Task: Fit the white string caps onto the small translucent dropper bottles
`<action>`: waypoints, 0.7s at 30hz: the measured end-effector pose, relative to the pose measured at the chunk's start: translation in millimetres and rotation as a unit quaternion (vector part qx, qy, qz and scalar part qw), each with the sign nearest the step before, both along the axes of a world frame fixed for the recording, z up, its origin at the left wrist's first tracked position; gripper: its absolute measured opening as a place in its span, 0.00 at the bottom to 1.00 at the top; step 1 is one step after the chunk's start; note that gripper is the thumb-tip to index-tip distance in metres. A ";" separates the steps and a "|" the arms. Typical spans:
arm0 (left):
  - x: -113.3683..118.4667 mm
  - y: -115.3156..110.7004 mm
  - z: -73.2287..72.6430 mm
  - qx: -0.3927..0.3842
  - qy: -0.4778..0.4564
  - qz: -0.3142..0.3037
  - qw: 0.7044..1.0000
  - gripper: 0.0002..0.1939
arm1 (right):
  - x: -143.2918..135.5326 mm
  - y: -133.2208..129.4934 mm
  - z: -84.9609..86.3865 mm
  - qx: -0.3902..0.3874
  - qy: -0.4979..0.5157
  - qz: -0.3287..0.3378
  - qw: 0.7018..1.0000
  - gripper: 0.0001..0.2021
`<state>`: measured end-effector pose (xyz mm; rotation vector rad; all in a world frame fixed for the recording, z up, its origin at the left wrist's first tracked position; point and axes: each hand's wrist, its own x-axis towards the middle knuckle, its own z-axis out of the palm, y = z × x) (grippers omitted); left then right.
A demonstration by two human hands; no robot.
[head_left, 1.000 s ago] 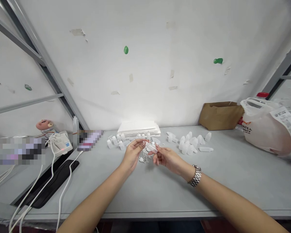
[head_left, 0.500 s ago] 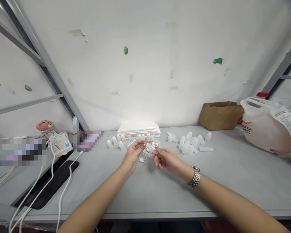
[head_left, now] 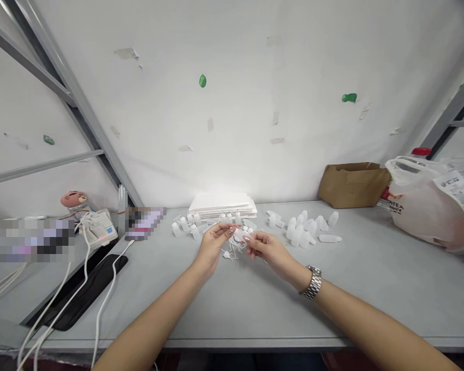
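Observation:
My left hand pinches one end of a small whitish plastic bottle. My right hand grips its other end between thumb and fingers, and fingers cover part of the bottle. Under and just behind the hands lies a heap of small white caps with thin cords. Several small bottles with caps stand left of and behind the hands. To the right is a loose cluster of translucent, uncapped-looking small bottles, some upright and some lying down.
A stack of white sheets or cards lies against the wall. Farther right are a brown cardboard box and a plastic bag. On the left, a phone, a white power strip and white cables cross a dark slot.
The fingers of my right hand have shifted slightly along the bottle, curling closer around its end. My left hand keeps its pinch. The view has moved slightly.

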<state>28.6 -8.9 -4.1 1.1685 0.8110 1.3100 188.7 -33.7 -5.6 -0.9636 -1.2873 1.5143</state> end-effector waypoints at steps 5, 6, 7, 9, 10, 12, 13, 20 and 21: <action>-1.2 -0.3 2.5 0.005 0.006 -0.014 1.000 0.06 | 3.1 -0.3 -2.1 -0.072 0.077 0.107 0.989 0.18; -1.2 -0.2 2.6 0.003 0.008 -0.013 1.000 0.07 | 2.8 -0.5 -2.2 -0.077 0.079 0.106 0.988 0.18; -1.1 -0.1 2.7 0.001 0.012 -0.012 1.000 0.07 | 2.4 -0.8 -2.1 -0.080 0.080 0.101 0.988 0.18; -1.0 -0.3 2.9 -0.003 0.023 -0.005 1.000 0.09 | 1.4 -1.0 -1.7 -0.077 0.080 0.086 0.990 0.18; -1.1 -0.4 3.1 -0.004 0.029 -0.002 1.000 0.10 | 1.0 -0.8 -1.5 -0.072 0.078 0.079 0.991 0.18; -1.5 -0.6 3.6 -0.003 0.035 0.005 0.999 0.11 | 0.6 0.1 -1.4 -0.053 0.071 0.068 0.994 0.18; -1.8 -0.7 3.9 -0.003 0.037 0.007 0.999 0.11 | 0.6 0.8 -1.4 -0.042 0.062 0.063 0.995 0.17; 0.0 0.2 2.1 0.017 0.076 0.020 0.997 0.12 | 0.4 2.6 -2.1 0.053 -0.076 -0.037 0.995 0.17; 1.0 0.0 1.1 0.032 0.091 0.042 0.994 0.13 | 0.6 2.2 -2.5 0.076 -0.095 -0.064 0.990 0.17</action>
